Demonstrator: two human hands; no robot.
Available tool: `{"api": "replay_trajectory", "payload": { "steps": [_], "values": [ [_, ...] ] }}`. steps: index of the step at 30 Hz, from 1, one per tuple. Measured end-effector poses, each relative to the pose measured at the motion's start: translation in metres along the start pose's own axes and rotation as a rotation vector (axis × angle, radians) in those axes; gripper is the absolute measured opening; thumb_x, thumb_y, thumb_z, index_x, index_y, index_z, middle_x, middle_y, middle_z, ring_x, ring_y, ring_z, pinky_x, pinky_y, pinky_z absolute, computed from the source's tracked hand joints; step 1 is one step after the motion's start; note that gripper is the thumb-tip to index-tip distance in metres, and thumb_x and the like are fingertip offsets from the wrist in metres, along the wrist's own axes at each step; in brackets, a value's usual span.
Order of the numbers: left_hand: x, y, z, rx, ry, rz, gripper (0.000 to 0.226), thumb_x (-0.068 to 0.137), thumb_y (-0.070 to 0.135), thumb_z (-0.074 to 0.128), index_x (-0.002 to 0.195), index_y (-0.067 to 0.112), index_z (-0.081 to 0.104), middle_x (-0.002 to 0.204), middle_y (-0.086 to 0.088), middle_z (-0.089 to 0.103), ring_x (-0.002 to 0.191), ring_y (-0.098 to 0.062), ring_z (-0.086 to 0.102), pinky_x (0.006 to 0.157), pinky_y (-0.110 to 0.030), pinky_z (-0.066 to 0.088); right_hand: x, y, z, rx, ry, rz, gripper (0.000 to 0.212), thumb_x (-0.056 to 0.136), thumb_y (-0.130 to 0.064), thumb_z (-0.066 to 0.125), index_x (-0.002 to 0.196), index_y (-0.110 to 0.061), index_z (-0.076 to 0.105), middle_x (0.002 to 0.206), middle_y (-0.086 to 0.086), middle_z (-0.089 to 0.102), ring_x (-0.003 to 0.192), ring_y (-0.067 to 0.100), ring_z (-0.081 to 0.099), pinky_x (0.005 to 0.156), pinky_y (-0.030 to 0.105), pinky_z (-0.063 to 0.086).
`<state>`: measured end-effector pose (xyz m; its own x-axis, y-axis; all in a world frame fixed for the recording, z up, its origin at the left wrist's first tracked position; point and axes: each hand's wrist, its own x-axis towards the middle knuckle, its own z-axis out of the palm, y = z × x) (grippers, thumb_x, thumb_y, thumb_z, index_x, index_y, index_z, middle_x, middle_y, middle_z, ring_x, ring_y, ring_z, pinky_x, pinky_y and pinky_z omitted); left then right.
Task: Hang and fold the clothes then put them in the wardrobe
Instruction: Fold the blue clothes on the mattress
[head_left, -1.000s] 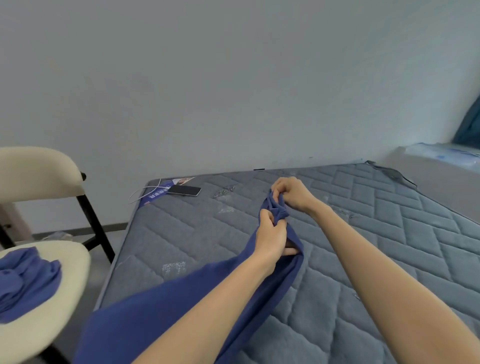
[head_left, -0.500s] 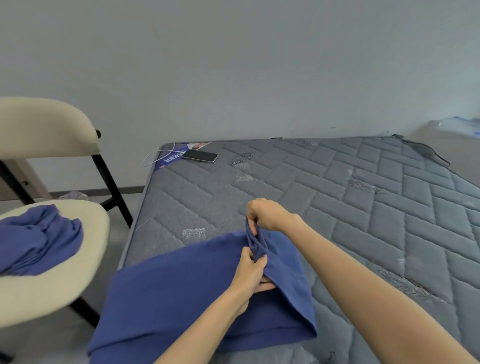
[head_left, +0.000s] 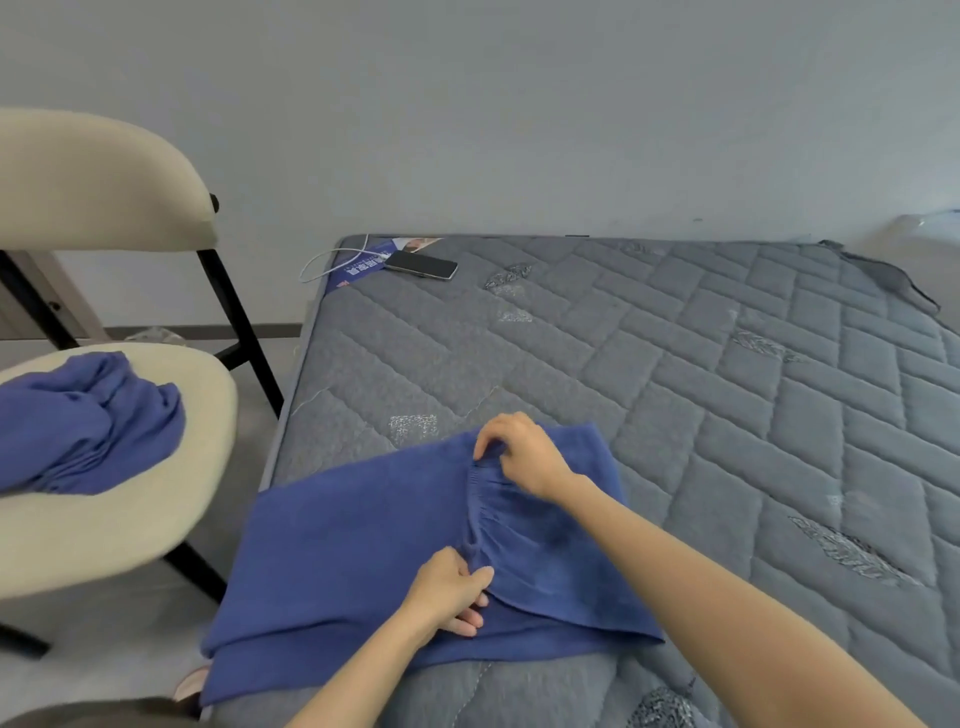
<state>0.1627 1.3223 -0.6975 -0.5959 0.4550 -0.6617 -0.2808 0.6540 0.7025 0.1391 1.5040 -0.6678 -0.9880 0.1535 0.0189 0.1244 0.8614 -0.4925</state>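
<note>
The blue garment (head_left: 363, 561) lies spread on the near left corner of the grey quilted mattress (head_left: 675, 389). Its left side reaches the mattress's left edge and seems to lap just over it. A gathered waistband (head_left: 485, 499) runs down its middle, and both hands work the 2 ends. The right hand (head_left: 524, 454) has curled fingers pinching the far end. The left hand (head_left: 447, 592) nips the near end between thumb and fingers.

To the right of the garment and on toward the wall (head_left: 519, 104), the quilting stretches wide. A phone (head_left: 422, 266) and a white cable (head_left: 324, 260) sit at the far left corner, well apart from the garment. A strip of floor (head_left: 104, 649) separates the mattress from a cream chair (head_left: 104, 519), whose seat holds a second blue garment (head_left: 88, 426), crumpled toward its left side.
</note>
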Motion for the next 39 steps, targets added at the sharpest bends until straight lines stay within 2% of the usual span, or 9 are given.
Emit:
{"api": "replay_trajectory", "payload": {
  "steps": [5,8,11,13,17,24,31,34,39],
  "values": [
    [-0.007,0.010,0.001,0.488,0.427,0.331,0.043,0.080,0.047,0.063,0.089,0.019,0.032,0.085,0.010,0.043,0.079,-0.015,0.048,0.053,-0.026,0.031,-0.019,0.041,-0.012,0.073,0.338,0.375,0.035,0.083,0.004,0.044,0.111,-0.012,0.059,0.123,0.005,0.054,0.116,0.026,0.043,0.092,0.035,0.038],
    [-0.010,0.031,0.023,0.710,0.391,0.634,0.036,0.081,0.045,0.059,0.098,0.022,0.038,0.100,0.009,0.038,0.098,-0.015,0.042,0.072,-0.024,0.034,-0.030,0.067,-0.016,0.134,0.287,0.713,0.036,0.092,-0.015,0.050,0.128,-0.008,0.044,0.136,0.013,0.040,0.127,0.033,0.032,0.099,0.042,0.034],
    [-0.005,0.043,0.059,0.837,0.233,0.763,0.062,0.081,0.047,0.059,0.131,0.019,0.038,0.135,0.000,0.033,0.126,-0.022,0.032,0.102,-0.029,0.028,-0.038,0.090,-0.019,0.242,0.221,0.877,0.049,0.095,-0.030,0.054,0.131,-0.001,0.041,0.136,0.019,0.043,0.129,0.037,0.036,0.106,0.039,0.029],
    [-0.002,0.044,0.084,0.967,0.080,0.720,0.090,0.080,0.050,0.059,0.150,0.016,0.013,0.157,-0.009,0.005,0.145,-0.028,0.003,0.117,-0.042,0.005,-0.040,0.105,-0.019,0.336,0.200,0.867,0.037,0.094,-0.035,0.054,0.110,-0.002,0.052,0.113,0.015,0.055,0.107,0.030,0.052,0.093,0.035,0.040],
    [0.007,0.033,0.121,1.230,0.010,0.670,0.112,0.080,0.057,0.058,0.148,0.013,-0.019,0.152,-0.020,-0.027,0.138,-0.042,-0.028,0.109,-0.059,-0.016,-0.044,0.119,-0.023,0.511,0.139,0.820,0.043,0.092,-0.042,0.057,0.065,-0.011,0.046,0.067,0.002,0.050,0.060,0.015,0.044,0.056,0.026,0.034],
    [0.018,0.023,0.147,1.198,0.103,0.572,0.100,0.087,0.061,0.044,0.148,0.010,-0.018,0.152,-0.023,-0.024,0.140,-0.044,-0.019,0.110,-0.062,-0.007,-0.036,0.128,-0.021,0.597,0.108,0.853,0.044,0.082,-0.050,0.067,0.073,-0.008,0.062,0.074,0.000,0.062,0.064,0.012,0.056,0.049,0.021,0.039],
    [0.012,0.034,0.141,1.159,-0.004,0.559,0.075,0.100,0.027,0.040,0.149,0.016,-0.015,0.155,-0.017,-0.020,0.142,-0.042,-0.013,0.114,-0.056,0.000,-0.035,0.130,-0.018,0.580,0.197,0.755,0.026,0.093,-0.028,0.057,0.096,-0.002,0.063,0.089,0.007,0.062,0.084,0.021,0.055,0.067,0.029,0.044],
    [0.001,0.042,0.143,0.980,-0.070,0.566,0.068,0.101,0.020,0.034,0.149,0.020,-0.013,0.157,-0.012,-0.019,0.144,-0.038,-0.012,0.116,-0.052,0.000,-0.036,0.132,-0.030,0.544,0.209,0.701,0.030,0.094,-0.024,0.057,0.105,0.003,0.061,0.092,0.012,0.062,0.089,0.025,0.057,0.080,0.038,0.047],
    [-0.016,0.059,0.159,0.460,-0.151,0.609,0.061,0.101,0.013,0.025,0.149,0.026,-0.011,0.158,-0.002,-0.013,0.146,-0.021,-0.010,0.119,-0.037,-0.003,-0.052,0.140,-0.050,0.611,0.315,0.704,0.025,0.095,-0.023,0.054,0.095,0.000,0.062,0.083,0.008,0.058,0.080,0.020,0.052,0.073,0.034,0.043]
  ]
}}
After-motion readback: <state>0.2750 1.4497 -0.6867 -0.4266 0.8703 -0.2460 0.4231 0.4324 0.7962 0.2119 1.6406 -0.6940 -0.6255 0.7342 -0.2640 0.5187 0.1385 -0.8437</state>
